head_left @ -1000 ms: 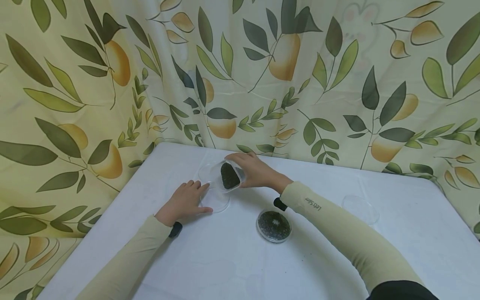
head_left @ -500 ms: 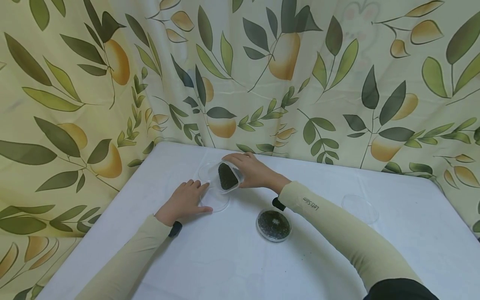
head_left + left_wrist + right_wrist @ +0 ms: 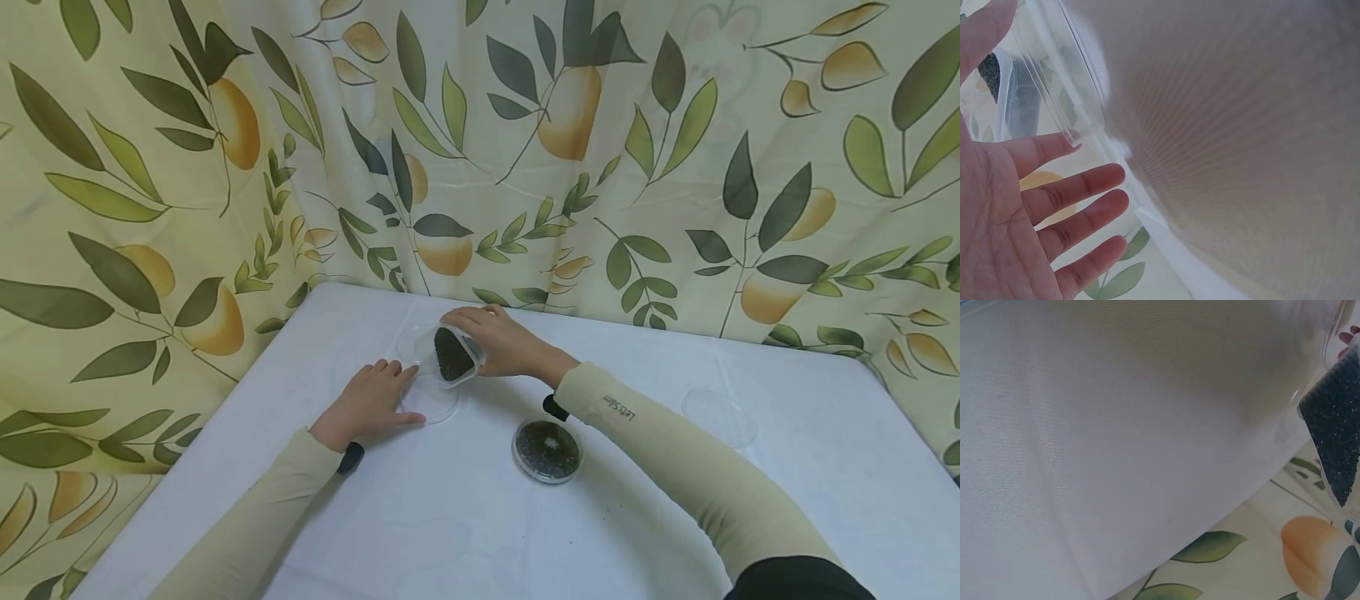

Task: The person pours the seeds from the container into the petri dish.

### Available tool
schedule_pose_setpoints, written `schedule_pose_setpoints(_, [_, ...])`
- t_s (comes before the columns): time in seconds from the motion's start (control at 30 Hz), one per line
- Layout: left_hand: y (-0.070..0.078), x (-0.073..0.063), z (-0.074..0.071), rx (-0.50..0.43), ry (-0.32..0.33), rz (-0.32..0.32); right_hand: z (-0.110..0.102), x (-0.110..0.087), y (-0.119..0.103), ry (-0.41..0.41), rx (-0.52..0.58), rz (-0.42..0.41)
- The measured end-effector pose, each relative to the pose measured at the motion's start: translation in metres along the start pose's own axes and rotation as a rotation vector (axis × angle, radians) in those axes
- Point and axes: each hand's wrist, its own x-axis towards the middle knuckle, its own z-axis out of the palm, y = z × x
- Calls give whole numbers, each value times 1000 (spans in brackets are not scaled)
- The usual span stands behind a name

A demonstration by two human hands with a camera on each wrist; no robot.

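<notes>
In the head view my right hand [image 3: 506,342] grips a clear plastic tub [image 3: 475,363]. The tub is tipped to the left, and dark granules [image 3: 453,353] lie against its lower side. Below and left of it sits a clear round petri dish [image 3: 438,408]. My left hand [image 3: 369,402] holds this dish by its edge between thumb and forefinger. In the left wrist view the forefinger touches the rim of the dish [image 3: 1063,75], while the other fingers stretch straight. Granules [image 3: 1337,422] show at the edge of the right wrist view; the right hand is out of that view.
Another clear round piece [image 3: 411,340] lies just behind the held dish. A round dish filled with dark granules [image 3: 547,452] stands in front of the right forearm. A clear lid-like disc [image 3: 720,418] lies at the right on the white tabletop [image 3: 420,525]. Patterned cloth [image 3: 480,167] hangs behind.
My right hand has shifted slightly left with the tub, bringing it further over the petri dish. The left hand stays in place.
</notes>
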Motion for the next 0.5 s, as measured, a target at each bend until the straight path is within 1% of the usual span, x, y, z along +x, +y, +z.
schedule_pose_setpoints(0.23, [0,1,1,0,-10,-4,0,2,-2,3,-6,-14])
schedule_pose_setpoints(0.5, [0,1,0,-6,-14,-7,1,3,-2,32,-25,-54])
